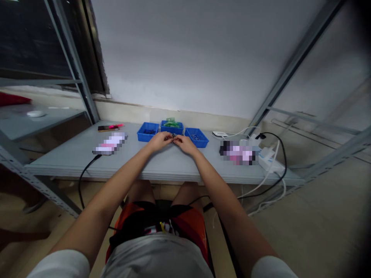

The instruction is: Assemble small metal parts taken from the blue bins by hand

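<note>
My left hand [160, 141] and my right hand [184, 143] meet over the middle of the grey table, fingertips close together and pinched. Something small and dark sits between them, too small and partly covered to name. Around the hands stand three blue plastic trays. The left tray [140, 136] has small dark parts in it. Behind the hands, the back tray [162, 127] has green pieces [171, 123] heaped in it. In the right tray [205, 144] lie several thin dark or metallic parts.
The grey table [171, 168] runs between metal shelf posts. On the left are a blurred-out phone [111, 143] with a black cable and a pink-and-dark item [108, 127]. To the right are another blurred-out device [237, 153], a white power strip [271, 160] and trailing cables.
</note>
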`<action>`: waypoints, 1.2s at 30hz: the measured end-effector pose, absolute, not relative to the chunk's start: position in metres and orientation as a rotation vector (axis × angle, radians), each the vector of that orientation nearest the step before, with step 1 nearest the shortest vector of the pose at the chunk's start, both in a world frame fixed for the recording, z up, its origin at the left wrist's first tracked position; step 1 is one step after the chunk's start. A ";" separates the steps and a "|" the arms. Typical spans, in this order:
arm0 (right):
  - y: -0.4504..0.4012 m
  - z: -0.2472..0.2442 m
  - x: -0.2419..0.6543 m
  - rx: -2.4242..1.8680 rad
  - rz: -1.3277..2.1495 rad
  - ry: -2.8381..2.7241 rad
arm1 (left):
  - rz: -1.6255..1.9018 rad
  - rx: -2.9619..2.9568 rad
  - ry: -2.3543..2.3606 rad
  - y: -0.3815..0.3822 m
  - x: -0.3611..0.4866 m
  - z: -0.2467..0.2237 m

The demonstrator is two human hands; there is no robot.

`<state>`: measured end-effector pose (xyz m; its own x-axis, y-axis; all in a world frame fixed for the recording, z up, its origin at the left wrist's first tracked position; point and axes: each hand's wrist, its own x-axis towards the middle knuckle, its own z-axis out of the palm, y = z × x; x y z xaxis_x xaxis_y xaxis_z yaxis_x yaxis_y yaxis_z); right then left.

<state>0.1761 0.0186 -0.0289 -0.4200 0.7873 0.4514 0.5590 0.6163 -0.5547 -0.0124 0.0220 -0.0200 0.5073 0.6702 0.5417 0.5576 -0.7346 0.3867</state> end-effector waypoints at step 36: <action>0.015 -0.025 0.173 -1.043 0.383 -2.062 | 0.877 2.548 1.137 0.024 -0.014 -0.023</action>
